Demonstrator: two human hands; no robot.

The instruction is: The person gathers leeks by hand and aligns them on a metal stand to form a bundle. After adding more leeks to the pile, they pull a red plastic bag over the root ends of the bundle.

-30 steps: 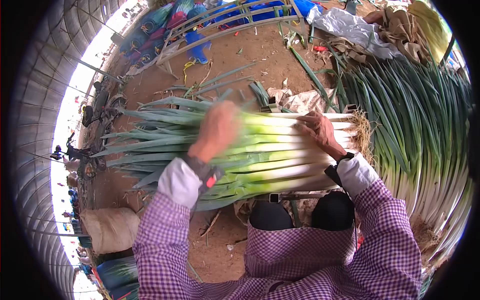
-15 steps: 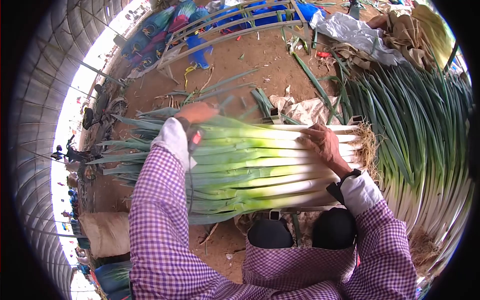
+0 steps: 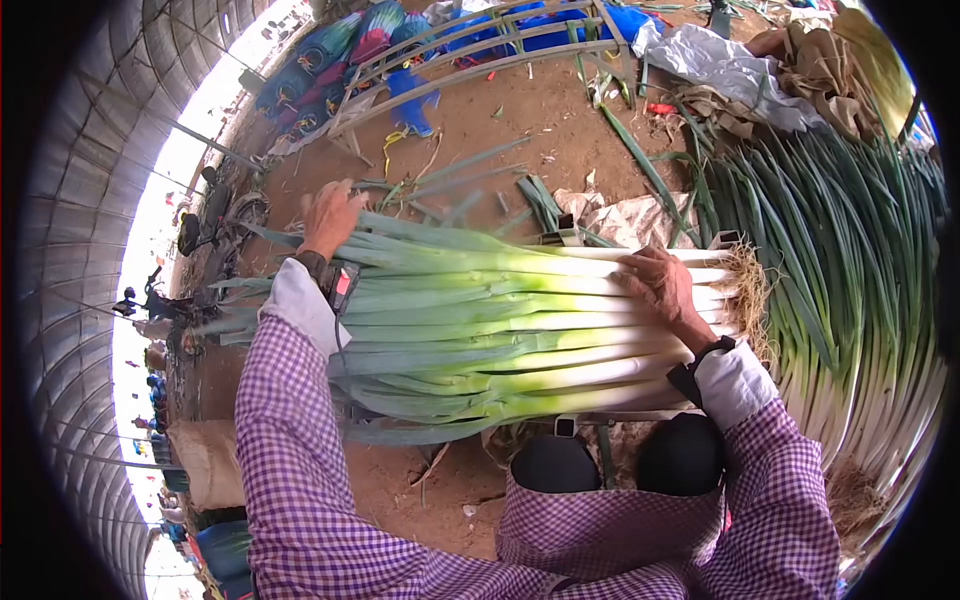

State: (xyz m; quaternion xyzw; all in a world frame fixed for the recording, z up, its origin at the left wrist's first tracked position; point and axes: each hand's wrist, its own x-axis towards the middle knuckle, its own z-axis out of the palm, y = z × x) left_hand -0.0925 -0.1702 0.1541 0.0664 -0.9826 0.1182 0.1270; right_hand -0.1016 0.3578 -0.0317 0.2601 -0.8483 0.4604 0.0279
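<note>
A wide layer of long green onions (image 3: pixel 520 330) lies crosswise before me, leaves to the left, white stems and roots to the right. My right hand (image 3: pixel 662 290) rests on the white stems close to the roots, its fingers curled over the stalks at the far side. At the far edge of the leaves, my left hand (image 3: pixel 333 217) is raised with its fingers apart, slightly smeared by motion. A small device with a red mark (image 3: pixel 345 283) is strapped at my left wrist. Part of the support under the stalks is hidden.
A big heap of green onions (image 3: pixel 820 260) lies at the right. Beyond are a wooden frame (image 3: pixel 480 65), filled net bags (image 3: pixel 320 50) and white sheeting (image 3: pixel 720 65). A tan sack (image 3: pixel 208 465) stands at the left. Loose leaves litter the dirt floor (image 3: pixel 480 130).
My left hand has moved left along the leaves, from over their middle to the far left edge. My right hand stays on the stems. The whole view has shifted slightly.
</note>
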